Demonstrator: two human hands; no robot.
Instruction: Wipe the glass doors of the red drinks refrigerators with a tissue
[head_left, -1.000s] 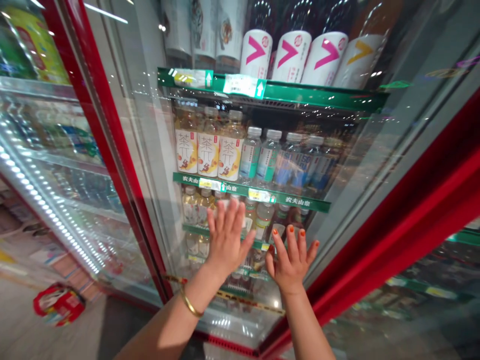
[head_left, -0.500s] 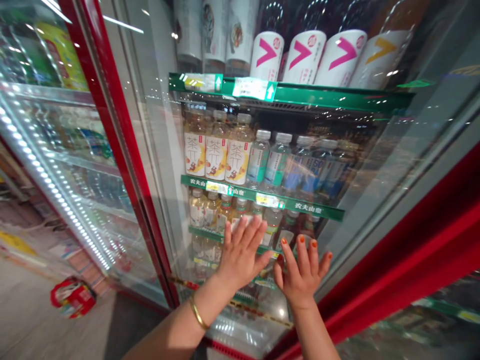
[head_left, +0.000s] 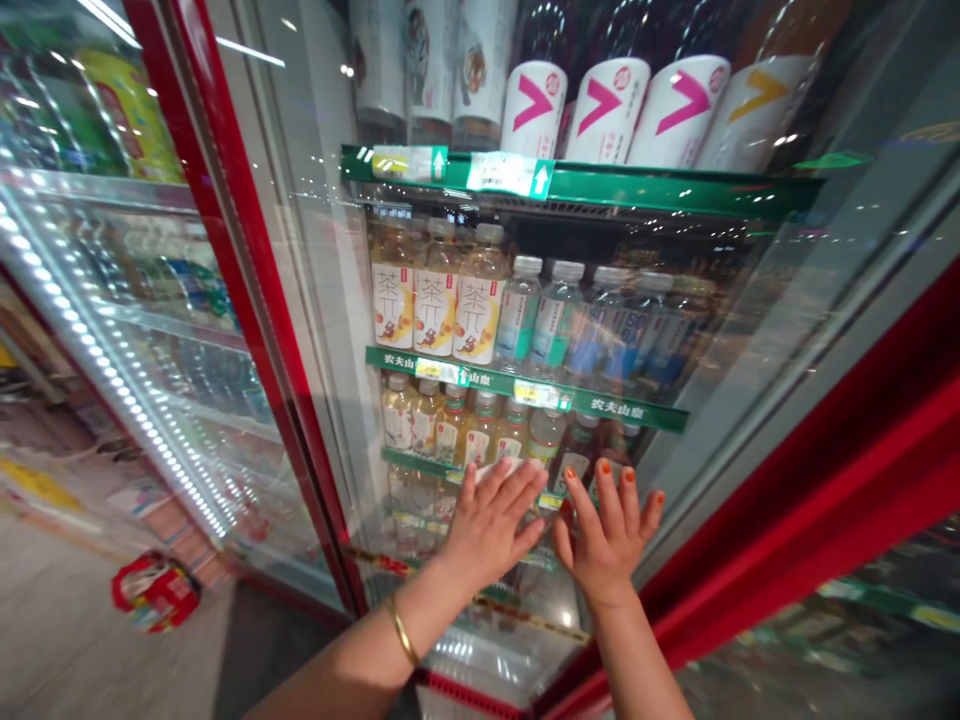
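My left hand (head_left: 487, 528), with a gold bangle (head_left: 403, 630) on its wrist, is spread at the glass door of a drinks cooler. To its right my right hand (head_left: 606, 540), with orange nails, is spread too, its fingers apart. Neither hand holds anything; a white patch, too hidden to identify, shows behind my left fingertips. Behind the glass, tea bottles with white labels (head_left: 433, 310) stand beside teal-labelled bottles (head_left: 517, 318) on the middle shelf. Small bottles (head_left: 480, 430) fill the row below. Large bottles with pink marks (head_left: 536, 110) are on top.
Red door frames (head_left: 247, 300) run down the left and a red frame (head_left: 810, 480) crosses the right. A second lit cooler with bottles (head_left: 131, 110) stands at the left. On the floor at lower left lies a red package (head_left: 157, 590).
My left hand has shifted slightly right and down in the view. My right hand is nearly in the same place, slightly higher. The camera view has moved a little.
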